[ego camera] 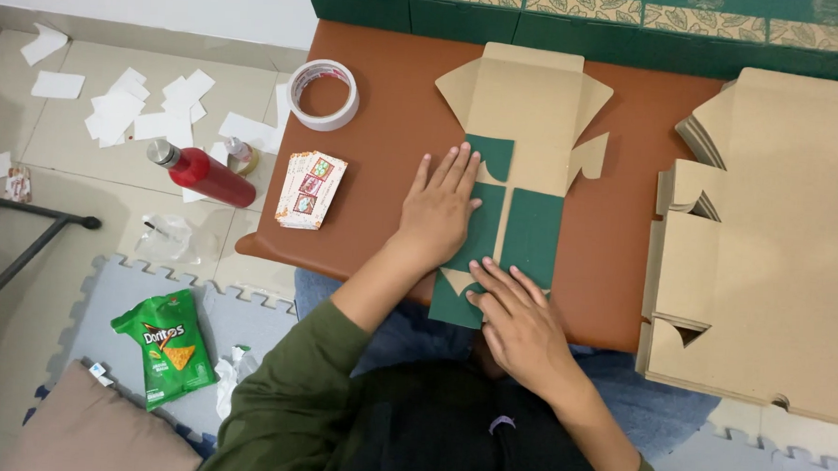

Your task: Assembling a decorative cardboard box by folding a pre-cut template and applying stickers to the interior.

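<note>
**Flattening a box blank**

Pressing down evenly, palms spread along the fold lines. Left hand (439,213) flat, fingers open, gripping nothing, on the green panel of the cardboard blank (517,155) lying mid-worktop (376,149). Right hand (519,325) likewise open, fingertips pinning the near flap.

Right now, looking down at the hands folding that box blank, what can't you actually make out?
- Head view: the left hand and right hand cover parts of the cardboard box blank, so the folds beneath are hidden.
- The stack of flat blanks is cut off by the right edge.
- The green boxes are cut off by the top edge.
- The card stack is too small to make out its pictures.
</note>
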